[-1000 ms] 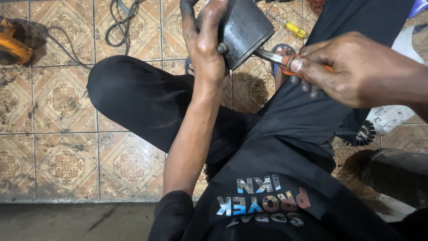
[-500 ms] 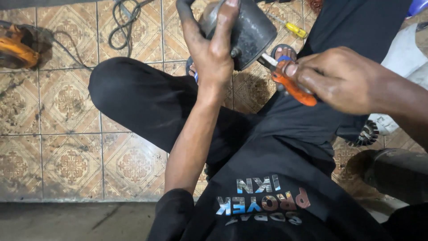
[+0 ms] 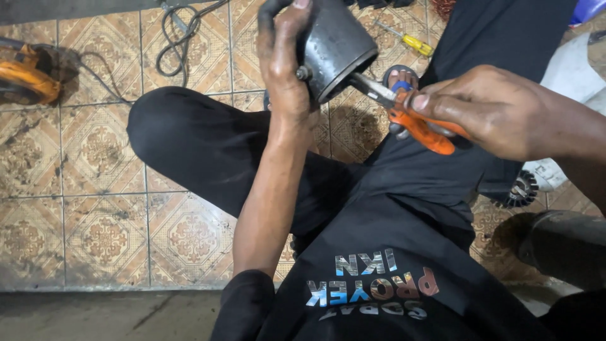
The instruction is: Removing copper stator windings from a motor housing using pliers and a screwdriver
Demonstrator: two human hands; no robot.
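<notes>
Two hands met at one dark metal cylinder (image 3: pixel 338 47), held up in the air above the person's lap, near the top of the view. Its long axis ran slantwise, with the open mouth turned down and to the right. The left hand (image 3: pixel 287 69) was wrapped around its closed side, thumb over a small bolt. From the right, the right hand (image 3: pixel 505 113) was closed on orange-handled pliers (image 3: pixel 410 113), whose nose reached up-left into the open mouth. So the right hand lay off the open end, the left touching the body. Below were black trousers and a patterned tile floor (image 3: pixel 95 158), with an orange power tool (image 3: pixel 28 76), a cable and a yellow screwdriver (image 3: pixel 413 43) well apart.
</notes>
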